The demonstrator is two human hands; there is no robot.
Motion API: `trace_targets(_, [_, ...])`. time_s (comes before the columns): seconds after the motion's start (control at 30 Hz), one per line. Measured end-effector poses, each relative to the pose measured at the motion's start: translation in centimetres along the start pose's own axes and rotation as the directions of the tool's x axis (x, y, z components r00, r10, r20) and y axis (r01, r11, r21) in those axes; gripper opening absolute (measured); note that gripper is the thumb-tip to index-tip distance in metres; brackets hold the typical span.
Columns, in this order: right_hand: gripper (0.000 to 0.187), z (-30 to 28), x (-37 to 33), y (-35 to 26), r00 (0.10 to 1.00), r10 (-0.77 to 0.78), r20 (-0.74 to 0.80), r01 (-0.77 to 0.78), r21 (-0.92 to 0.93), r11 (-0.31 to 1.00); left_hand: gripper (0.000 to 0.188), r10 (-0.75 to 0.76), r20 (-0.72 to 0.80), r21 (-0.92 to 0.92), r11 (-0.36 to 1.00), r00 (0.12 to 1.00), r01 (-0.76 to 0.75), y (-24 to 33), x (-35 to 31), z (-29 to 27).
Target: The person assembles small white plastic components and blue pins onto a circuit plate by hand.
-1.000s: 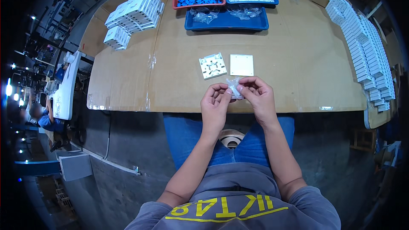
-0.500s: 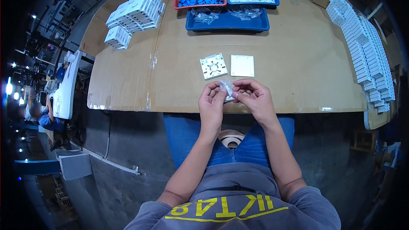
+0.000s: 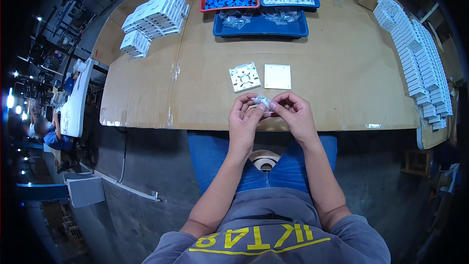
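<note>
A small clear plastic bag [image 3: 262,100] with whitish contents is pinched between my two hands, over the near edge of the cardboard-covered table. My left hand [image 3: 243,115] grips its left side with thumb and fingers. On the other side, my right hand [image 3: 294,111] pinches it with thumb and forefinger. What lies inside is too small to name. Just beyond my hands rest two white square plastic pieces: an open box base [image 3: 245,77] with dark slots, slightly turned, and a flat plain cover [image 3: 277,77] to its right.
Farther back stand a red tray [image 3: 228,7] of blue parts, a blue tray [image 3: 288,6] of white pins, and a lower blue tray [image 3: 261,31] with plastic bags. White boxes [image 3: 155,15] are stacked at left, more stacks [image 3: 415,54] at right. Another person [image 3: 56,137] sits far left.
My fingers have shifted on the plastic bag, which now lies flatter and more bunched between them. The two white pieces stay where they were.
</note>
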State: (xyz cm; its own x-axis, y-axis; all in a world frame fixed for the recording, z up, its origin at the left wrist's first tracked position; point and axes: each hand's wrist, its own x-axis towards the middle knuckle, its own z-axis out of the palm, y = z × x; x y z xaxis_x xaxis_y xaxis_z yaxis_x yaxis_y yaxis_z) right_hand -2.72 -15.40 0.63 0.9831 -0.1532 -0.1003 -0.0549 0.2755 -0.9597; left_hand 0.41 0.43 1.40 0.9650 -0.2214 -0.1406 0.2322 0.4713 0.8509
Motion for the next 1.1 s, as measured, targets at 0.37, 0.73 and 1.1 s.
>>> trace_targets(0.37, [0.024,-0.2,-0.2,-0.7,0.998,-0.041,-0.044,0.041,0.007,0.999,0.03,-0.123,0.072,0.099,0.988,0.99,0.115,0.6,-0.1,0.1])
trace_targets(0.73, [0.033,-0.5,0.0,-0.2,0.999,-0.052,-0.017,0.053,0.116,0.992,0.029,-0.189,0.05,0.099,0.978,0.981,0.183,-0.4,0.6,-2.0])
trace_targets(1.1, [0.011,-1.0,0.2,0.2,0.999,0.033,0.04,-0.035,0.057,0.998,0.026,-0.076,0.235,0.476,0.878,0.969,-0.047,0.5,0.7,-2.5])
